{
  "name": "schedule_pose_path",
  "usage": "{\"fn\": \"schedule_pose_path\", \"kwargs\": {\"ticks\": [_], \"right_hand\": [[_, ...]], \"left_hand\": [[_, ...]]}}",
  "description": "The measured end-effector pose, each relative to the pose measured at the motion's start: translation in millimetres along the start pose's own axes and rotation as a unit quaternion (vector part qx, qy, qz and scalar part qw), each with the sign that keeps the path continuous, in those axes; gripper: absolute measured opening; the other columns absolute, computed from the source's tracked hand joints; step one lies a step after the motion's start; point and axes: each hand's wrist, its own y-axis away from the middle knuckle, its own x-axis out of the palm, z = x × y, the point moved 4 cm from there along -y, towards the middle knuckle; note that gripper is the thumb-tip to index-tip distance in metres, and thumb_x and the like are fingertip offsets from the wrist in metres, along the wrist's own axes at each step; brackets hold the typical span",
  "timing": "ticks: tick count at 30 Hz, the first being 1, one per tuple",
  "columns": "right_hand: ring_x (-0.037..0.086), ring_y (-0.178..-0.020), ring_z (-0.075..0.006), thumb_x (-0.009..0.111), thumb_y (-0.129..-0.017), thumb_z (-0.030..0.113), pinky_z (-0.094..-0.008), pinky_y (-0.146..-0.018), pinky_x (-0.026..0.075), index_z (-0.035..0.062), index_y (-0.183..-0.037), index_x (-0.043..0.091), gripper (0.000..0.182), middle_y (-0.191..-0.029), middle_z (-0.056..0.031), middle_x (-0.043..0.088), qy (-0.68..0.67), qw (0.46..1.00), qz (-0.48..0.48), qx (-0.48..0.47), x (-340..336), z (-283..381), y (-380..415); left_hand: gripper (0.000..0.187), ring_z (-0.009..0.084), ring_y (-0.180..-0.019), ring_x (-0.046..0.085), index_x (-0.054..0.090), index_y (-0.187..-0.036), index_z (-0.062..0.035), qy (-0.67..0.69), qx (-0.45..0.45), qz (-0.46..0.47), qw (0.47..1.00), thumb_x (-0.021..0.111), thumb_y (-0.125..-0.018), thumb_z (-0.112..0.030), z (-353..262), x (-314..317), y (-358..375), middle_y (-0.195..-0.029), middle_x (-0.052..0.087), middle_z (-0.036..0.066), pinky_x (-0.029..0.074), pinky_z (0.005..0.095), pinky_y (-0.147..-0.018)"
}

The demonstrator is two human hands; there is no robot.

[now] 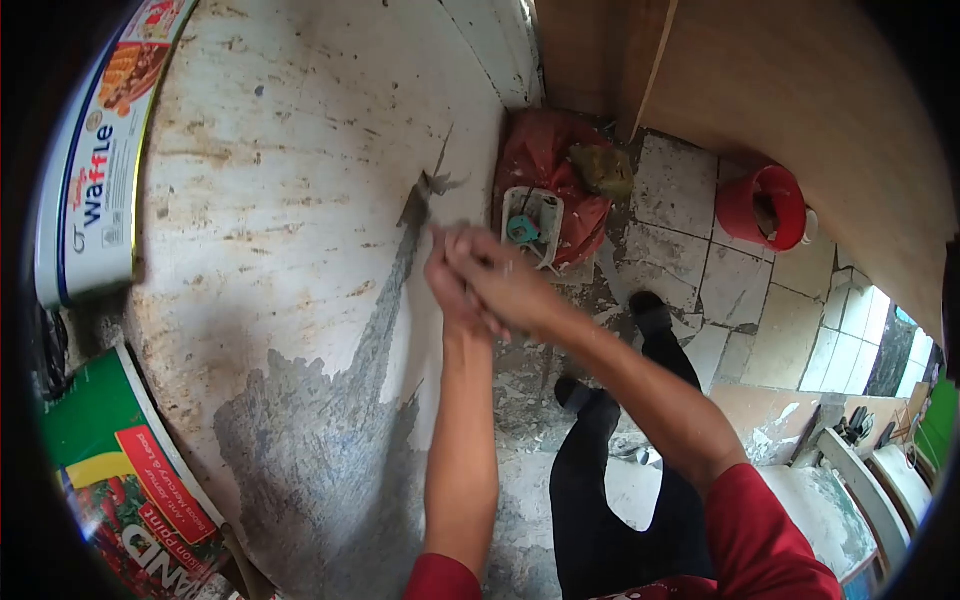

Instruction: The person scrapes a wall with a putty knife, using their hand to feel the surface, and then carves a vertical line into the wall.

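Both of my hands come together in front of the white, stained wall (300,130). My left hand (452,285) is closed around the handle of a scraper (415,205), whose blade lies against the wall. My right hand (500,275) is closed over my left hand and the handle, slightly blurred; the handle itself is mostly hidden by the fingers. Below the blade, a grey bare strip (375,335) runs down into a wide grey patch (310,430). Jagged edges of paint stand around the blade's tip.
A waffle tin (110,160) and a green paint bucket (130,470) are at the left. On the tiled floor (680,190) are a red bag (535,150), a white container (545,215) and a red bucket (745,210). A white chair (850,500) stands lower right.
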Motion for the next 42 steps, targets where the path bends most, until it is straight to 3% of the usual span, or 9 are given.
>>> {"fn": "schedule_pose_path", "kwargs": {"ticks": [3,6,11,17,23,27,30,31,42], "right_hand": [[0.049,-0.036,-0.0104,0.049,-0.096,0.031,-0.0246,-0.030,0.037,0.0003,-0.091,0.056,0.032,-0.059,-0.0034,0.051,0.032,0.996,0.000,-0.085,16,-6,23],[0.050,-0.037,-0.0096,0.049,-0.097,0.032,-0.0249,-0.030,0.038,0.0010,-0.092,0.057,0.032,-0.059,-0.0033,0.051,-0.024,0.999,0.022,0.043,13,3,14],[0.049,-0.037,-0.0104,0.050,-0.096,0.031,-0.0256,-0.030,0.037,-0.0014,-0.093,0.057,0.034,-0.056,-0.0043,0.051,0.049,0.997,-0.006,0.066,-20,12,-17],[0.049,-0.036,-0.0121,0.052,-0.094,0.027,-0.0275,-0.030,0.036,-0.0007,-0.093,0.058,0.028,-0.059,-0.0059,0.056,0.093,0.963,-0.068,-0.245,-3,-8,-21],[0.045,-0.034,-0.0113,0.049,-0.096,0.036,-0.0261,-0.030,0.034,0.0035,-0.093,0.057,0.033,-0.056,-0.0032,0.050,-0.010,0.999,-0.027,0.036,-18,9,-33],[0.047,-0.034,-0.0110,0.048,-0.096,0.030,-0.0277,-0.029,0.035,-0.0001,-0.093,0.056,0.031,-0.061,-0.0048,0.053,0.038,0.993,-0.035,-0.104,0,15,-12],[0.048,-0.034,-0.0125,0.047,-0.096,0.029,-0.0279,-0.030,0.036,-0.0018,-0.095,0.054,0.032,-0.055,-0.0052,0.052,-0.021,0.999,-0.009,-0.034,-3,9,-22],[0.047,-0.034,-0.0122,0.047,-0.096,0.029,-0.0275,-0.029,0.036,-0.0016,-0.096,0.054,0.031,-0.056,-0.0052,0.053,-0.029,1.000,-0.001,0.005,-11,20,-32],[0.048,-0.034,-0.0118,0.048,-0.096,0.030,-0.0265,-0.028,0.035,0.0025,-0.094,0.054,0.029,-0.055,-0.0045,0.051,-0.011,0.999,0.012,0.031,-32,23,-48]], "left_hand": [[0.034,0.0108,-0.058,0.037,0.042,-0.074,-0.0116,0.301,0.040,0.119,0.945,0.038,-0.101,-0.031,8,-21,12,-0.066,0.038,-0.004,0.037,0.0242,-0.060],[0.035,0.0113,-0.061,0.041,0.042,-0.073,-0.0114,0.008,0.115,0.085,0.990,0.039,-0.100,-0.034,-3,-16,-5,-0.067,0.041,-0.002,0.038,0.0238,-0.062],[0.037,0.0106,-0.063,0.045,0.041,-0.072,-0.0110,0.035,0.079,0.018,0.996,0.042,-0.099,-0.037,7,23,-33,-0.066,0.042,-0.002,0.039,0.0221,-0.066],[0.038,0.0066,-0.057,0.036,0.036,-0.070,-0.0134,0.242,0.058,0.119,0.961,0.039,-0.100,-0.037,1,13,-26,-0.063,0.034,-0.004,0.038,0.0219,-0.063],[0.039,0.0069,-0.057,0.039,0.040,-0.069,-0.0128,-0.125,-0.050,0.042,0.990,0.042,-0.099,-0.038,-6,8,-41,-0.063,0.039,-0.004,0.040,0.0238,-0.060],[0.041,0.0082,-0.055,0.042,0.045,-0.068,-0.0146,0.262,0.005,0.110,0.959,0.043,-0.098,-0.042,3,4,-33,-0.064,0.046,-0.003,0.039,0.0253,-0.053],[0.042,0.0086,-0.055,0.043,0.045,-0.069,-0.0143,0.153,0.053,0.042,0.986,0.041,-0.098,-0.044,2,8,-43,-0.066,0.048,-0.002,0.039,0.0251,-0.053],[0.040,0.0099,-0.060,0.045,0.045,-0.072,-0.0115,-0.091,0.090,-0.023,0.992,0.042,-0.098,-0.042,-11,22,-38,-0.066,0.048,-0.002,0.040,0.0242,-0.058],[0.037,0.0072,-0.067,0.048,0.048,-0.076,-0.0099,0.178,0.019,0.235,0.955,0.039,-0.099,-0.038,8,16,-92,-0.074,0.052,0.000,0.044,0.0243,-0.062]]}}
